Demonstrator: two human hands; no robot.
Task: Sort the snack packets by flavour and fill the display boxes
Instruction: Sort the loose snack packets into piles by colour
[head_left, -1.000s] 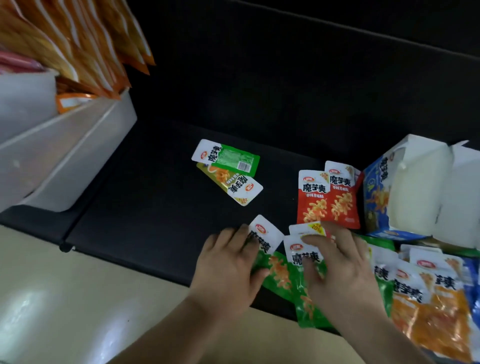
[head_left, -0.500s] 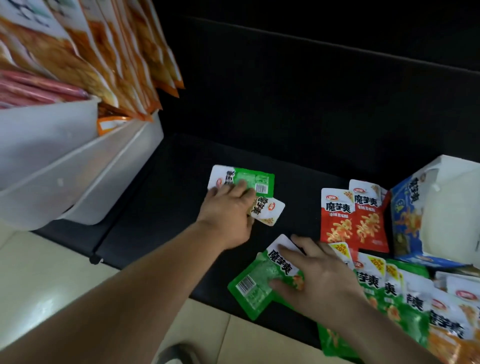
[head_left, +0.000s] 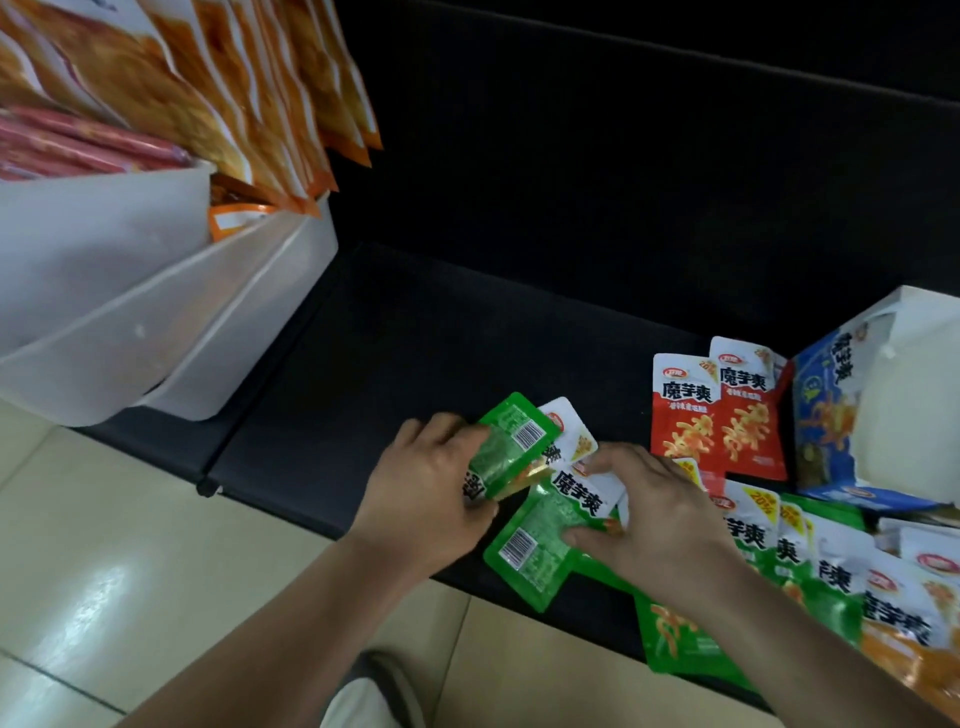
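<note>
My left hand (head_left: 431, 483) grips a green snack packet (head_left: 511, 441) with a yellow packet (head_left: 569, 434) tucked behind it, lifted slightly above the black shelf (head_left: 389, 374). My right hand (head_left: 649, 512) presses down on a small stack of green packets (head_left: 540, 540) at the shelf's front edge. Two red packets (head_left: 719, 408) lie side by side behind the right hand. An open blue display box (head_left: 852, 410) stands at the far right. More green packets (head_left: 795, 551) and orange packets (head_left: 909, 634) are spread at the lower right.
White plastic bins (head_left: 156, 312) holding large orange bags (head_left: 234, 93) and pink sticks (head_left: 78, 145) hang over the shelf's left end. Beige floor tiles (head_left: 130, 571) lie below the shelf edge. The shelf's back wall is dark.
My left hand picked up the green and yellow packets from the middle of the shelf and carried them back toward the green stack under my right hand.
</note>
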